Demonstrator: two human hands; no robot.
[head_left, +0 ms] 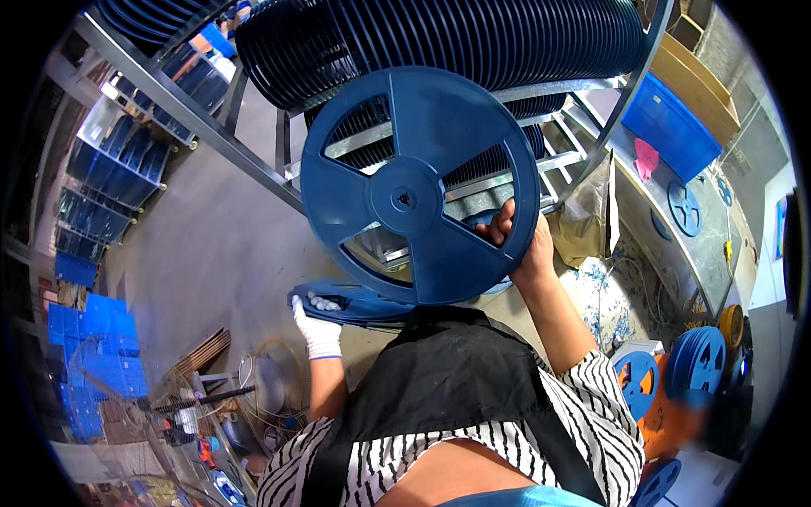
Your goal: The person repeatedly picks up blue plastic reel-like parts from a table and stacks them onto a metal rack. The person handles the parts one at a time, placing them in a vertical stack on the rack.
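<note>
Blue reel (420, 186): raised in front of the person, at the middle of the scene, its flat face with hub and cut-out gaps turned toward the person
Right hand (534, 251): bare, fingers grasping the reel's rim on its right side, fingertips showing at a gap
Lower reel (372, 302): also blue, below and nearer than the first, seen at a slant and partly hidden
Left hand (318, 332): white-gloved, fingers grasping the left end of the lower reel
Apron (448, 372): black, just nearer than both reels
Rack (203, 126): metal, on the far side, bearing a long row of dark discs (481, 42)
Desk (676, 245): on the right, carrying a blue bin (672, 122) and a pink piece (646, 159)
Blue crates (97, 338): stacked on the left, well apart from the hands
</note>
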